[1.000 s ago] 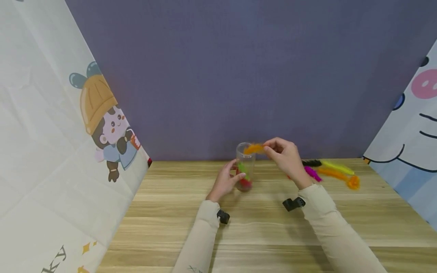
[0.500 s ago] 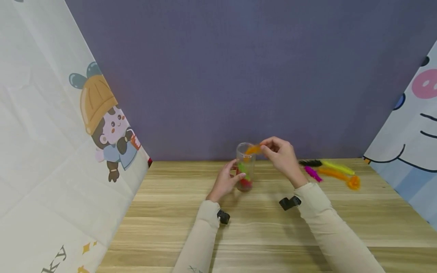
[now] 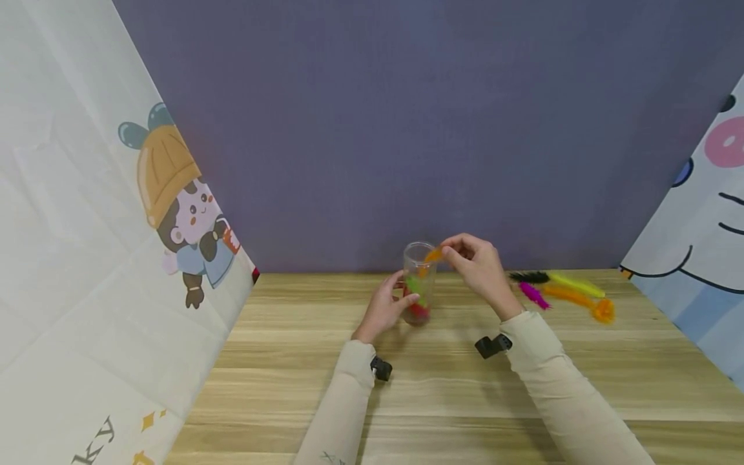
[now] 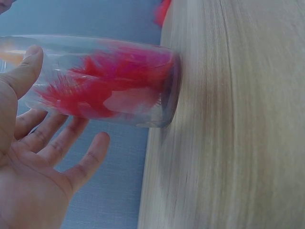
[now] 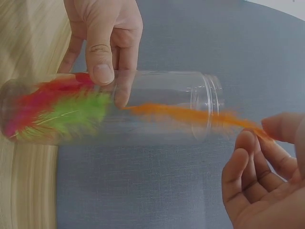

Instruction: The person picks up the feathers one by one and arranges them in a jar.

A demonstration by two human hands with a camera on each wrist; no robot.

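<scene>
Okay so a clear jar is being held upright on the wooden table by the left hand, with its thumb being placed on one side and fingers being wrapped around the other. An orange feather is being pinched by the right hand, with its end being squeezed between thumb and fingertips just outside the rim. The rest of it is being held through the jar's mouth, with the far tip being suspended around mid-jar, over a green feather and some red and magenta fluff that are being contained lower down.

Over to the right, loose feathers are being supported by the tabletop: a black one, a yellow one, a magenta one and a second orange one, with an orange clump being seen at its near end. Everything is being backed by a grey-blue wall.
</scene>
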